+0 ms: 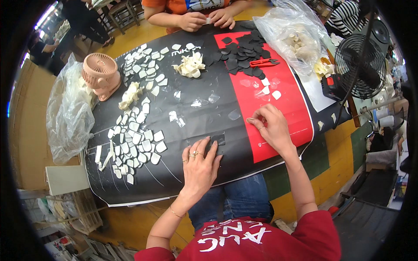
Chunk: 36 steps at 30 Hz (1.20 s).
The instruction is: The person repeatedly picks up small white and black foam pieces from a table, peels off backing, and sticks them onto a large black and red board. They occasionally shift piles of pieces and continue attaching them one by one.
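My left hand [201, 163] lies on the black part of the printed table cover [174, 143], its fingers stretched out and apart. By its fingertips is a small dark, shiny square piece [218, 139]. Over the red part of the cover, my right hand [272, 128] has thumb and forefinger pinched together; whatever is between them is too small to make out. Clear film scraps [234, 115] lie near that hand. Small white pieces with dark edges [136, 138] are spread to the left of my left hand. Beyond my right hand lies a pile of black pieces [248, 50].
Red-handled snips [263, 63] rest beside the black pile. A heap of cream pieces [190, 65] sits mid-table. A pink fan [101, 74] and plastic bag [69, 113] stand left; another bag [296, 35] and a black fan [360, 65] are right. Across the table, another person's hands [207, 21] hold a small piece.
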Available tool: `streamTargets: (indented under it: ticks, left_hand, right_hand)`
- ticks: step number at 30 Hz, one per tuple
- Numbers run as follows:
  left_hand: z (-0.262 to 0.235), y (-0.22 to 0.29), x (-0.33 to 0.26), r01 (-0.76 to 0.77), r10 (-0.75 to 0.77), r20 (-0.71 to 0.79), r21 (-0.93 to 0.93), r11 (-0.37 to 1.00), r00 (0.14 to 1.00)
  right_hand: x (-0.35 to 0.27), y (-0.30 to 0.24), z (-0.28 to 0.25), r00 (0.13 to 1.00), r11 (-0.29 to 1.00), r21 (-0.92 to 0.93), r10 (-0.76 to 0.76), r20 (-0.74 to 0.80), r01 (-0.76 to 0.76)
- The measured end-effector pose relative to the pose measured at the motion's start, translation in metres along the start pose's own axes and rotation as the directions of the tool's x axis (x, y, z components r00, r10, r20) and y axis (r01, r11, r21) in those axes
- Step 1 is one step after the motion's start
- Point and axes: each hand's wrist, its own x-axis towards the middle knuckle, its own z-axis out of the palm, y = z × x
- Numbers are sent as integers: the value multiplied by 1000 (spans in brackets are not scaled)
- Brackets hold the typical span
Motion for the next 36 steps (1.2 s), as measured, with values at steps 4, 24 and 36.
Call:
streamTargets:
  ticks: [4,24,36]
  left_hand:
    - [-3,15,1,122,-178,-129,-359,925,976]
    - [-37,24,20,277,-318,169,-901,334,933]
    - [-35,19,23,271,-317,151,-885,379,936]
  right_hand:
    - [-22,-19,-6,872,909,-73,-414,-261,410]
    - [-43,-78,15,962,376,901,237,132,-216]
    - [-40,-75,14,960,394,890,240,142,-230]
